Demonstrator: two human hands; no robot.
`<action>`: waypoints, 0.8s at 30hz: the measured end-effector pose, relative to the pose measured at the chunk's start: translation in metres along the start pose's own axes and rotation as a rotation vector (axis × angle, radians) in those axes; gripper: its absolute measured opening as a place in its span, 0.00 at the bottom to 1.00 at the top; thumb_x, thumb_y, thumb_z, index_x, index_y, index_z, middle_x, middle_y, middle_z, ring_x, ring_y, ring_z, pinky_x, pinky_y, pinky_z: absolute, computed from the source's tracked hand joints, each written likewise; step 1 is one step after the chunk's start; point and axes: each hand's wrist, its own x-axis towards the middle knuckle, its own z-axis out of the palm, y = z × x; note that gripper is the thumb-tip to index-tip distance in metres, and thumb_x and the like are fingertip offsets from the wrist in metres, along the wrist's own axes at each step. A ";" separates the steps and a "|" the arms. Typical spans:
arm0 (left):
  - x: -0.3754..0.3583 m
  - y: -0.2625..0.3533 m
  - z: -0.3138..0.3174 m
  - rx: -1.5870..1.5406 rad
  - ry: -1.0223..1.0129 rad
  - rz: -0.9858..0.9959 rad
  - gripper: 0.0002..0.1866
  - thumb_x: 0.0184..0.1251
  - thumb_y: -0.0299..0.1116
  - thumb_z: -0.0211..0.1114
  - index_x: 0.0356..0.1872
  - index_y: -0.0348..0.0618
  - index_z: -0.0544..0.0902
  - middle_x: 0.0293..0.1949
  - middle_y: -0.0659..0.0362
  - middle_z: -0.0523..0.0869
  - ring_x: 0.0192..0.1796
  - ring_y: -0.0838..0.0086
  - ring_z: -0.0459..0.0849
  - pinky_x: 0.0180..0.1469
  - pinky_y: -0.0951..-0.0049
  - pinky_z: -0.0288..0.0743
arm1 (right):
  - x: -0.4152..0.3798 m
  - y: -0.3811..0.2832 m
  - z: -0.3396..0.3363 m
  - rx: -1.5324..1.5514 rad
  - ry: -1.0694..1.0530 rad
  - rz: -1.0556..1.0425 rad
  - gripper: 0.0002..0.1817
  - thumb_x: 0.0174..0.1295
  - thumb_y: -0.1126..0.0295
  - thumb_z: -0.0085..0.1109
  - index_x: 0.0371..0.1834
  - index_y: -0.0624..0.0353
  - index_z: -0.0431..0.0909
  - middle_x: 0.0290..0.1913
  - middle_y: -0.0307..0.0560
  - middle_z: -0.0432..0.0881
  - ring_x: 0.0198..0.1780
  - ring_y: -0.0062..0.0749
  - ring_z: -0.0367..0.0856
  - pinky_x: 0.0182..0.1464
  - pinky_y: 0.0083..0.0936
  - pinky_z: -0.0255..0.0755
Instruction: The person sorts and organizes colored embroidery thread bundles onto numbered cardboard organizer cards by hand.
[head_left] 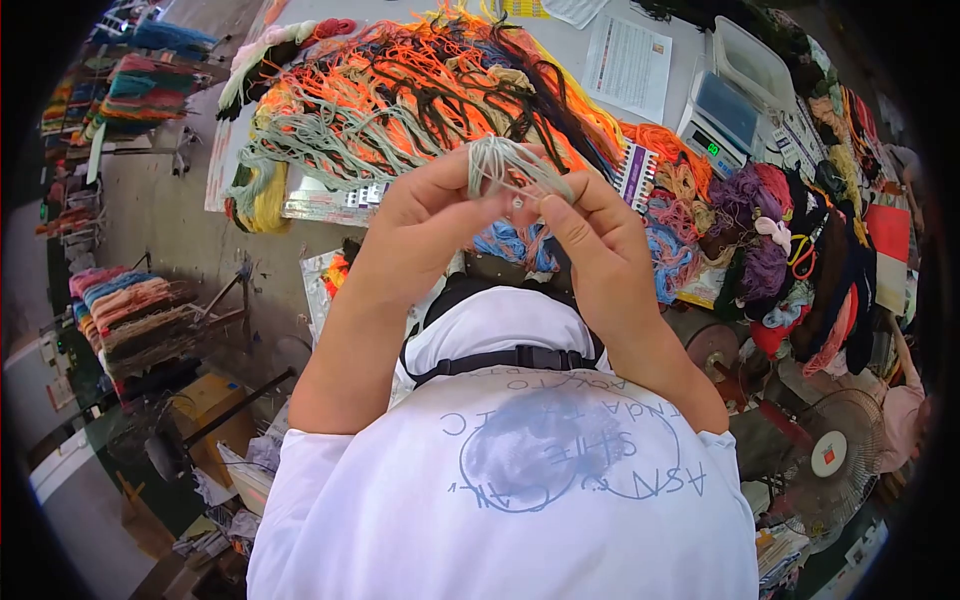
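Observation:
Pale grey-green yarn (492, 165) is looped over the fingers of both hands, in front of my chest. My left hand (425, 225) has its fingers curled into the loops from the left. From the right, my right hand (600, 225) pinches strands between thumb and fingers. Behind them a large heap of orange, black and grey-green yarn (400, 95) covers the table. Blue yarn (515, 245) lies just below the hands, at the table's near edge.
A digital scale (720, 115), a clear plastic tray (752, 60) and a printed sheet (628, 65) lie at the upper right. Purple yarn (762, 235) hangs at the right edge, above a fan (825, 455). Yarn racks (135, 310) stand at the left.

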 end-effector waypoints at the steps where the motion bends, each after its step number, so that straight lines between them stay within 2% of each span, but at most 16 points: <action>1: 0.003 -0.004 -0.007 -0.002 -0.001 0.001 0.22 0.64 0.35 0.55 0.54 0.28 0.73 0.35 0.57 0.83 0.33 0.78 0.79 0.42 0.72 0.74 | 0.003 0.005 -0.008 0.099 -0.057 -0.024 0.06 0.64 0.71 0.53 0.37 0.62 0.74 0.27 0.37 0.75 0.30 0.16 0.69 0.39 0.16 0.65; 2: 0.006 -0.009 -0.020 -0.219 -0.173 -0.048 0.21 0.64 0.34 0.54 0.53 0.28 0.73 0.27 0.61 0.78 0.27 0.80 0.74 0.37 0.74 0.72 | 0.007 0.010 -0.017 0.199 -0.114 -0.047 0.06 0.65 0.70 0.51 0.38 0.63 0.73 0.28 0.38 0.76 0.29 0.16 0.70 0.38 0.15 0.65; 3: 0.007 -0.012 -0.027 -0.436 -0.345 -0.098 0.20 0.65 0.33 0.54 0.52 0.27 0.74 0.19 0.66 0.73 0.20 0.83 0.69 0.31 0.76 0.70 | 0.011 0.011 -0.029 0.306 -0.170 0.029 0.06 0.64 0.71 0.52 0.38 0.62 0.73 0.29 0.40 0.77 0.30 0.16 0.71 0.34 0.15 0.65; 4: 0.006 -0.011 -0.026 -0.403 -0.370 -0.144 0.18 0.66 0.33 0.52 0.50 0.27 0.76 0.13 0.70 0.61 0.14 0.85 0.58 0.23 0.79 0.61 | 0.015 0.013 -0.044 0.377 -0.241 0.079 0.06 0.63 0.71 0.53 0.38 0.62 0.73 0.29 0.40 0.77 0.29 0.16 0.70 0.33 0.15 0.64; 6: 0.002 0.005 -0.052 -0.121 -0.530 -0.443 0.18 0.67 0.36 0.53 0.46 0.28 0.78 0.12 0.69 0.63 0.14 0.85 0.58 0.18 0.79 0.56 | 0.014 0.010 -0.082 0.395 -0.390 0.179 0.07 0.60 0.72 0.57 0.38 0.62 0.74 0.29 0.40 0.77 0.28 0.16 0.68 0.33 0.14 0.62; 7: -0.001 0.001 -0.073 0.069 -0.536 -0.388 0.16 0.68 0.38 0.53 0.38 0.31 0.79 0.12 0.68 0.64 0.13 0.85 0.58 0.15 0.80 0.50 | 0.010 0.008 -0.107 0.184 -0.367 0.189 0.07 0.59 0.72 0.57 0.37 0.62 0.75 0.28 0.38 0.75 0.26 0.15 0.66 0.30 0.13 0.60; 8: -0.007 0.003 -0.095 0.102 -0.388 -0.417 0.15 0.68 0.38 0.53 0.33 0.33 0.78 0.12 0.68 0.66 0.12 0.85 0.58 0.15 0.80 0.49 | 0.003 0.007 -0.137 -0.025 -0.339 0.199 0.07 0.59 0.71 0.58 0.37 0.62 0.75 0.26 0.36 0.74 0.24 0.14 0.64 0.27 0.13 0.58; 10: -0.021 0.005 -0.151 0.186 -0.009 -0.454 0.16 0.69 0.39 0.52 0.23 0.41 0.73 0.13 0.69 0.65 0.12 0.86 0.58 0.13 0.81 0.47 | -0.016 0.006 -0.216 -0.069 -0.182 0.469 0.06 0.60 0.70 0.56 0.35 0.63 0.76 0.22 0.30 0.68 0.19 0.11 0.59 0.20 0.11 0.51; 11: -0.024 0.012 -0.181 0.049 0.035 -0.485 0.14 0.70 0.40 0.50 0.26 0.44 0.73 0.13 0.71 0.60 0.13 0.86 0.55 0.13 0.83 0.46 | -0.030 0.007 -0.251 -0.084 -0.071 0.491 0.07 0.62 0.69 0.54 0.36 0.62 0.76 0.21 0.28 0.64 0.17 0.10 0.55 0.18 0.11 0.48; 12: -0.029 0.017 -0.204 0.001 0.298 -0.519 0.13 0.69 0.41 0.52 0.27 0.46 0.72 0.13 0.73 0.59 0.13 0.88 0.54 0.13 0.85 0.44 | -0.047 0.007 -0.285 -0.101 0.040 0.513 0.08 0.64 0.68 0.52 0.37 0.62 0.75 0.19 0.26 0.60 0.15 0.09 0.52 0.16 0.11 0.45; 13: -0.035 0.019 -0.236 -0.057 0.471 -0.523 0.11 0.70 0.41 0.52 0.30 0.47 0.72 0.13 0.74 0.56 0.12 0.89 0.51 0.12 0.85 0.42 | -0.067 0.008 -0.319 -0.037 0.138 0.525 0.08 0.65 0.68 0.51 0.37 0.61 0.75 0.18 0.26 0.58 0.15 0.09 0.50 0.15 0.11 0.45; 16: -0.042 0.033 -0.321 -0.053 0.664 -0.507 0.08 0.71 0.38 0.51 0.32 0.49 0.72 0.13 0.74 0.55 0.12 0.88 0.49 0.11 0.84 0.41 | -0.131 0.013 -0.411 0.165 0.437 0.533 0.08 0.67 0.66 0.49 0.39 0.59 0.73 0.16 0.26 0.54 0.14 0.09 0.48 0.14 0.10 0.43; 18: -0.043 0.043 -0.384 -0.039 0.776 -0.481 0.08 0.71 0.37 0.51 0.31 0.49 0.72 0.13 0.73 0.55 0.12 0.88 0.49 0.11 0.83 0.41 | -0.170 0.010 -0.461 0.279 0.750 0.545 0.06 0.67 0.67 0.49 0.38 0.55 0.73 0.15 0.26 0.53 0.12 0.11 0.47 0.12 0.11 0.41; 19: -0.041 0.049 -0.412 -0.025 0.812 -0.474 0.08 0.71 0.37 0.51 0.31 0.49 0.72 0.13 0.73 0.55 0.12 0.87 0.49 0.11 0.83 0.41 | -0.194 0.012 -0.498 0.359 0.797 0.510 0.05 0.66 0.67 0.50 0.38 0.54 0.74 0.14 0.27 0.53 0.12 0.13 0.47 0.12 0.13 0.40; 22: -0.025 0.078 -0.505 0.040 0.994 -0.387 0.08 0.71 0.36 0.51 0.29 0.50 0.71 0.13 0.72 0.55 0.11 0.85 0.49 0.11 0.82 0.41 | -0.247 -0.009 -0.547 0.256 1.273 0.368 0.06 0.64 0.66 0.55 0.39 0.55 0.75 0.13 0.28 0.51 0.12 0.13 0.46 0.12 0.15 0.38; 24: -0.013 0.094 -0.546 0.062 1.066 -0.302 0.09 0.71 0.35 0.50 0.28 0.50 0.70 0.13 0.71 0.54 0.12 0.84 0.49 0.12 0.81 0.42 | -0.288 -0.027 -0.587 0.324 1.372 0.296 0.06 0.62 0.67 0.57 0.39 0.55 0.75 0.12 0.28 0.50 0.11 0.14 0.45 0.12 0.16 0.38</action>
